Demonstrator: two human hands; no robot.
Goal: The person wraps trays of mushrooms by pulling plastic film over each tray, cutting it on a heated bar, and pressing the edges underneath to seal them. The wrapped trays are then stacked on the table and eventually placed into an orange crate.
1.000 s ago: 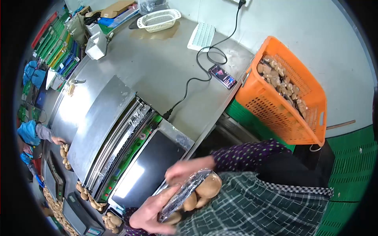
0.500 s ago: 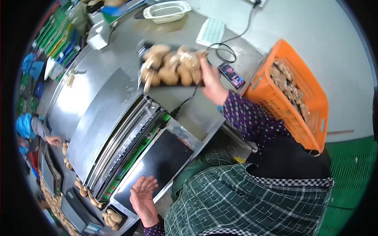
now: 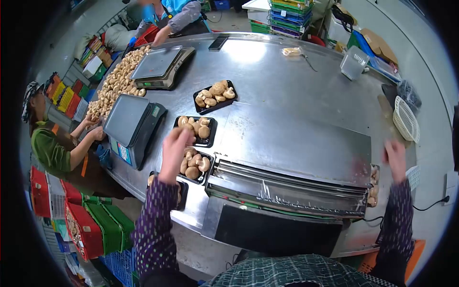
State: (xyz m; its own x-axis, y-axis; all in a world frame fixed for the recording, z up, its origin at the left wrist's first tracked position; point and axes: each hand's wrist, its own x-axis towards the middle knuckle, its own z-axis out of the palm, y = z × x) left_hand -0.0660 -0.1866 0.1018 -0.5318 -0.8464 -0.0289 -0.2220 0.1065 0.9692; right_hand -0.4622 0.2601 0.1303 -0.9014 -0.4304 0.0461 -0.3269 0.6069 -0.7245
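Observation:
My left hand (image 3: 174,154) is above the black trays of mushrooms on the left, its fingers loosely curved and slightly apart, holding nothing visible. Below it lie one mushroom tray (image 3: 193,167) and, just beyond, another (image 3: 203,131); a third (image 3: 216,95) sits farther back. Another tray is partly hidden behind my left sleeve. At the right, my right hand (image 3: 395,158) is raised and a little blurred, empty, with fingers apart. Near it, a mushroom pack (image 3: 373,186) rests beside the right end of the wrapping machine (image 3: 291,191), whose clear film shows along the rollers.
Two scales (image 3: 134,126) (image 3: 160,67) stand beside a mushroom heap (image 3: 119,76). One co-worker (image 3: 55,146) is at left, another (image 3: 179,16) across the metal table. A white basket (image 3: 405,119) and clear container (image 3: 354,63) are at right; an orange crate (image 3: 415,258) is below.
The view has swung toward the table's left side. My right hand has let go of the mushroom pack, which now rests beside the machine. My left hand has moved over the trays.

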